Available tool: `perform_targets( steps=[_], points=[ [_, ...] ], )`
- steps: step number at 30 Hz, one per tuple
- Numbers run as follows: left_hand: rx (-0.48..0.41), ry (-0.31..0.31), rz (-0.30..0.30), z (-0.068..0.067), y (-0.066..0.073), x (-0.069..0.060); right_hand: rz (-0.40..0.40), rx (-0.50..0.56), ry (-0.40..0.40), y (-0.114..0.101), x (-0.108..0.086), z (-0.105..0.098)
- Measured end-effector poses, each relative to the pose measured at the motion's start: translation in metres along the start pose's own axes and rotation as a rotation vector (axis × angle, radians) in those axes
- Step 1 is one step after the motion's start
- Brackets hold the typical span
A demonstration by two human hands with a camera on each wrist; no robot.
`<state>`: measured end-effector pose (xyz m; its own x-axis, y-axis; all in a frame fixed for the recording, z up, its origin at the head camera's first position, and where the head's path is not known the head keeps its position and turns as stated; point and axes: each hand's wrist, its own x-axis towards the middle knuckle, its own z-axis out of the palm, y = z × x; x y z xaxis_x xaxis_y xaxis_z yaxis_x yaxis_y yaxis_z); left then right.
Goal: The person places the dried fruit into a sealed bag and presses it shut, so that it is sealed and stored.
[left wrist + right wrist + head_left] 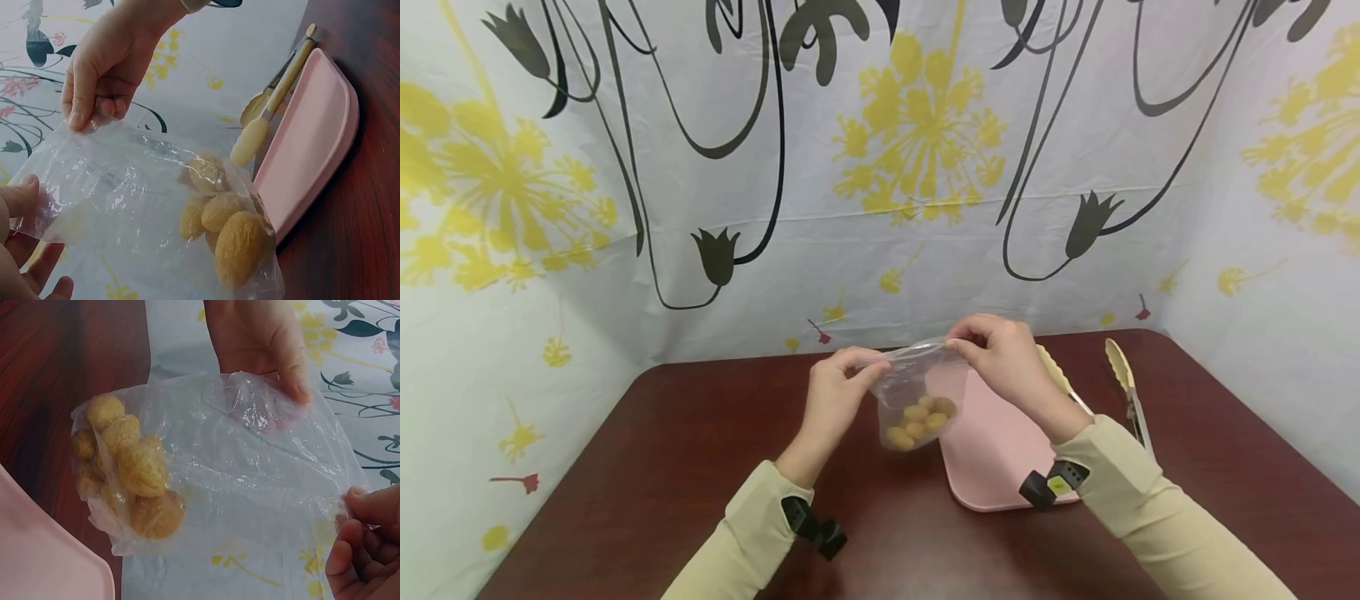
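A clear plastic bag (917, 387) hangs above the table with several round, wrinkled yellow-brown pieces (925, 417) gathered at its bottom; their exact kind is unclear. My left hand (838, 400) pinches the left top corner of the bag between thumb and fingers. At the opposite top corner, my right hand (1003, 358) pinches the plastic the same way. The left wrist view shows the bag (137, 181) stretched between both hands, with the pieces (240, 244) at its far end. In the right wrist view, the pieces (144, 469) press against the thin plastic.
Behind and right of the bag, a pink cutting board (992, 450) lies on the dark red-brown table (700, 467). Tongs with cream tips (1120, 367) lie at the right, partly behind my right arm. A patterned white sheet (850, 275) hangs behind the table.
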<state>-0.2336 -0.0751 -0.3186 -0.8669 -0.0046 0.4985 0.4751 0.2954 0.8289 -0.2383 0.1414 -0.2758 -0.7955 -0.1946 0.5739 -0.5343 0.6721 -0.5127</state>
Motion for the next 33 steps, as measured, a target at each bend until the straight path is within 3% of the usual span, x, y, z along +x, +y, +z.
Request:
perform_targets(
  steps=[4, 11, 18, 22, 27, 33],
  points=[
    [-0.026, 0.009, -0.049, 0.001, 0.004, 0.002, 0.019, 0.007, -0.013, 0.002, 0.0, -0.001],
    [-0.179, 0.008, -0.193, -0.001, 0.015, 0.011, 0.066, 0.076, -0.024, 0.004, 0.001, -0.002],
    [-0.253, 0.026, -0.226, -0.006, 0.021, 0.017, 0.159, 0.182, -0.068, 0.015, -0.007, 0.001],
    [-0.35, 0.055, -0.241, -0.007, 0.023, 0.02, 0.203, 0.234, -0.097, 0.027, -0.017, 0.009],
    [-0.537, 0.081, -0.318, -0.009, 0.027, 0.023, 0.232, 0.202, -0.116, 0.037, -0.03, 0.023],
    [-0.619, 0.112, -0.364, -0.01, 0.031, 0.026, 0.298, 0.212, -0.201, 0.039, -0.039, 0.043]
  ],
)
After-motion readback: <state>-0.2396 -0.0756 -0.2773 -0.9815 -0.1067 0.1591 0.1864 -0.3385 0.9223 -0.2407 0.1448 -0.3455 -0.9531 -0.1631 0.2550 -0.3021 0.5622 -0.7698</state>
